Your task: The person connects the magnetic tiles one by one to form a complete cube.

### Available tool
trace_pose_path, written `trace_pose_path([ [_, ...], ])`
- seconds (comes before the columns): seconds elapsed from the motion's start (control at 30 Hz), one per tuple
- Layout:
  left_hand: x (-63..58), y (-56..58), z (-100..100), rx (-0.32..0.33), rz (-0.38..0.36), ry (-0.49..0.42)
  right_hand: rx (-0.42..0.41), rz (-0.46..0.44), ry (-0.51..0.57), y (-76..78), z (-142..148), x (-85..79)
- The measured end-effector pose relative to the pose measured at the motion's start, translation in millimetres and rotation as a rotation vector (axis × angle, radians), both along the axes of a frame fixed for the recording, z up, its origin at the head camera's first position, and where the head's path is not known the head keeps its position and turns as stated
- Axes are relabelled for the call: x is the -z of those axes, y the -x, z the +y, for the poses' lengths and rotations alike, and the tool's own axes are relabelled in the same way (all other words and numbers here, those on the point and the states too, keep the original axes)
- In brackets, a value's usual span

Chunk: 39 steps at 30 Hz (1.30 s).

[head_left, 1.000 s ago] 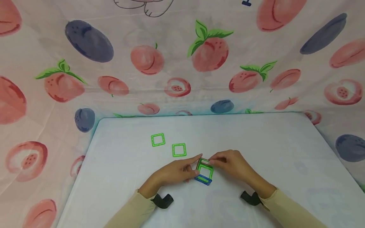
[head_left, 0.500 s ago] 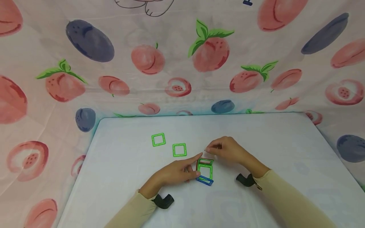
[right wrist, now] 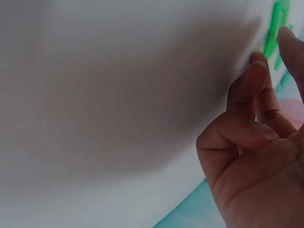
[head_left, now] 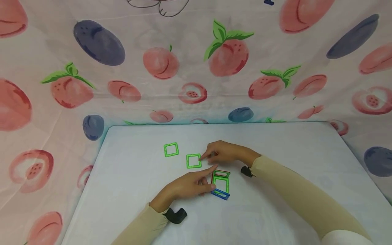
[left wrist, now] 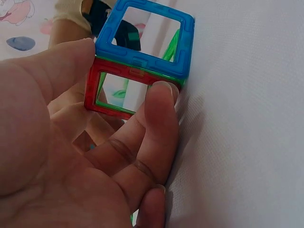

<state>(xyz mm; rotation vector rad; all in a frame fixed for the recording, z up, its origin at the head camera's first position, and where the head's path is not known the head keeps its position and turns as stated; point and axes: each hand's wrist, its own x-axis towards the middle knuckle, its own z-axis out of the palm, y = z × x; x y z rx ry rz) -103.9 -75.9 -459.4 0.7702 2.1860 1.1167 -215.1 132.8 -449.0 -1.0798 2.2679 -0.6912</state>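
Observation:
My left hand (head_left: pixel 187 185) grips a small build of square magnetic tiles, thumb at the front corner and index finger reaching to the back. The build has a green tile (head_left: pixel 227 185), a blue tile (left wrist: pixel 142 61) and a red tile (left wrist: pixel 91 92), joined at their edges. In the left wrist view, thumb and fingertips press on the red side. My right hand (head_left: pixel 225 151) reaches over to a loose green square tile (head_left: pixel 194 166), index fingertip at its right edge. In the right wrist view, thumb and fingers stand apart beside the green tile (right wrist: pixel 271 40).
Another green square tile (head_left: pixel 172 155) lies flat farther back and left on the white table (head_left: pixel 137 146). A fruit-print cloth (head_left: pixel 190 61) hangs behind the table. Dark wrist-camera mounts (head_left: pixel 176 216) stick out under the sleeves.
My right hand has left the build's back edge and moved back and left to the nearer loose green tile. The left hand stays on the build.

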Motion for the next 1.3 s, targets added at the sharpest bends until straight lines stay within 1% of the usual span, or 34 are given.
trace_pose_path([
  [0.1, 1.0, 0.5, -0.1, 0.007, 0.003, 0.0, -0.007, 0.003, -0.025, 1.1, -8.7, 2.0],
  [0.2, 1.7, 0.7, 0.1, 0.011, 0.001, -0.008, 0.02, 0.043, -0.067, 1.4, -15.0, 2.1],
  [0.3, 1.6, 0.7, 0.4, 0.006, -0.009, -0.01, 0.072, 0.097, -0.139, 1.9, -18.3, 1.5],
  [0.43, 0.4, 0.8, 1.4, -0.006, -0.024, -0.001, 0.141, 0.161, -0.247, 3.2, -14.5, -0.2],
  [0.6, 1.0, 1.2, 2.3, -0.02, -0.028, 0.007, 0.208, 0.141, -0.307, 4.0, -0.3, 0.5],
  [0.73, 1.4, 1.5, 2.9, -0.031, -0.038, 0.014, 0.27, 0.099, -0.293, 0.8, 18.9, 4.9],
  [0.83, 1.0, 1.5, 3.5, -0.031, -0.043, 0.02, 0.302, 0.088, -0.261, -8.0, 37.2, 7.6],
  [0.93, 0.4, 1.3, 4.1, -0.031, -0.045, 0.027, 0.321, 0.108, -0.237, -22.1, 53.9, 7.5],
  [1.1, -1.0, 1.3, 4.1, -0.036, -0.034, 0.044, 0.36, 0.139, -0.23, -45.2, 67.0, 5.1],
  [1.23, -1.4, 1.2, 4.1, -0.037, -0.033, 0.037, 0.4, 0.099, -0.237, -58.7, 68.1, 1.6],
  [1.3, -1.8, 1.1, 3.9, -0.035, -0.034, 0.035, 0.426, 0.053, -0.229, -64.3, 68.5, 0.0],
])
